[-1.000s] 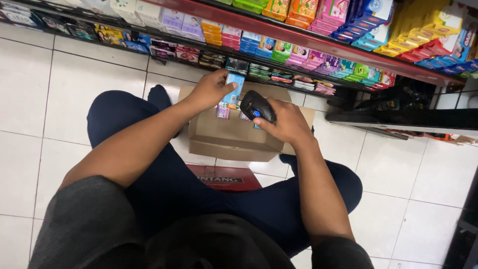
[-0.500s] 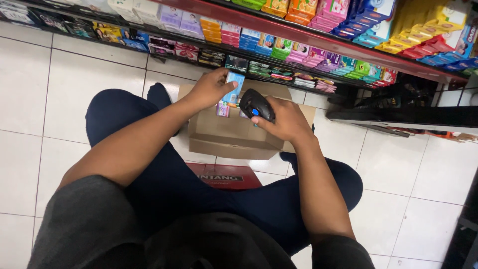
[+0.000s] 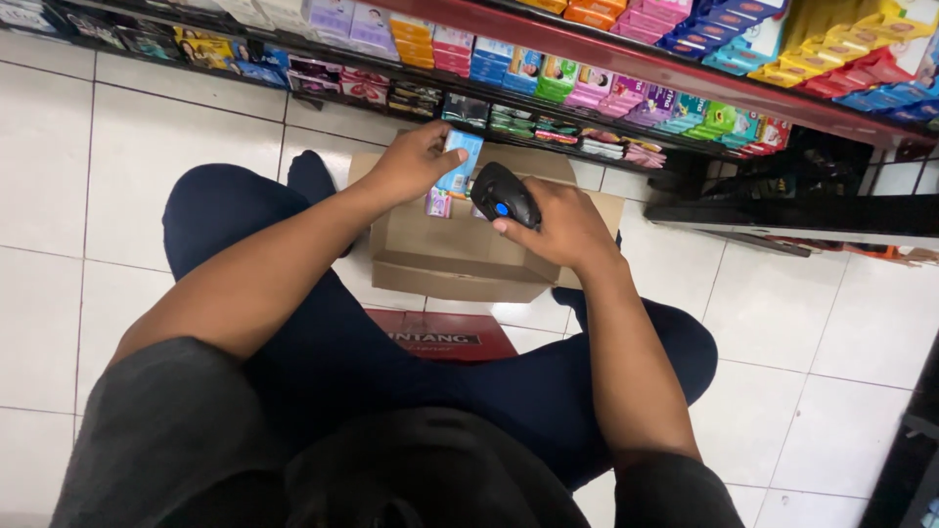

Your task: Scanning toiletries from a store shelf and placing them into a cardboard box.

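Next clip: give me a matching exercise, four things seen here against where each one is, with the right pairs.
Things:
1. light blue packet
2. black handheld scanner
3. cardboard box
4. red carton

Places:
A. on the floor between the knees
B. in the right hand
C. under the cardboard box
D. in the left hand

Pairs: 1-D, 2-B, 3-A, 4-C

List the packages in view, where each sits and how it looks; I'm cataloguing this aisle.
Small light-blue packet: held in left hand, over the box.
Brown cardboard box: open, on the floor.
Red flat carton: under the box.
Colourful small boxes: rows on low shelves.
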